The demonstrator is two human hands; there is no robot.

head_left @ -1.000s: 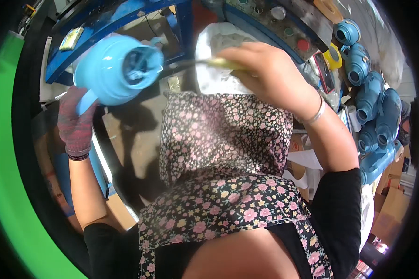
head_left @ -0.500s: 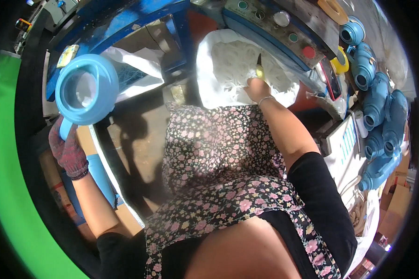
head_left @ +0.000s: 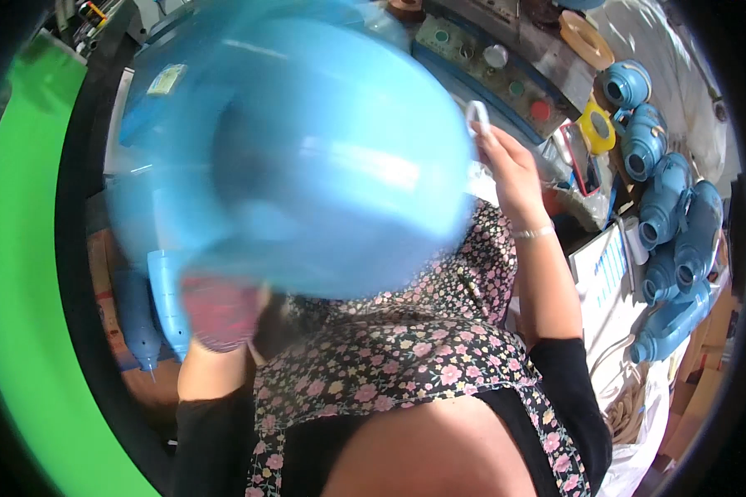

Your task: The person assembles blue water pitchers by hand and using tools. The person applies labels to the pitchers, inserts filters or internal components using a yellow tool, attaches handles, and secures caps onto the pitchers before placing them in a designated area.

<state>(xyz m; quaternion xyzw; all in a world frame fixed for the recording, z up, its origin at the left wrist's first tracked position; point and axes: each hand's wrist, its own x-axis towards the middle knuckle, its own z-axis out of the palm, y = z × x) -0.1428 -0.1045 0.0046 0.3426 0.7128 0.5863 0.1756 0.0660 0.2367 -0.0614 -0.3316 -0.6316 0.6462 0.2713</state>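
Note:
A light blue plastic jug body (head_left: 348, 124), large and smeared by motion, fills the upper left and middle of the view. My left hand (head_left: 222, 313), in a reddish-grey knitted glove, is closed at its lower edge and holds it; the fingers are blurred and partly hidden. At the jug's right side, my bare right hand (head_left: 510, 166) pinches a small white ring (head_left: 476, 116) between thumb and fingertips. The ring stands upright, close to the jug's edge; whether they touch I cannot tell. The jug covers most of the bench behind it.
Several similar blue jugs (head_left: 667, 195) lie along the right. A control panel (head_left: 493, 62) with buttons, a tape roll (head_left: 587, 40), a yellow tape roll (head_left: 595, 126) and a phone (head_left: 584, 161) are at the upper right. Blue plastic parts (head_left: 167, 298) lie at lower left.
My left hand has brought the jug up and rightward, close to the camera. My right hand has left the white bag and moved right, now with a white ring; the yellow-handled blade is out of sight.

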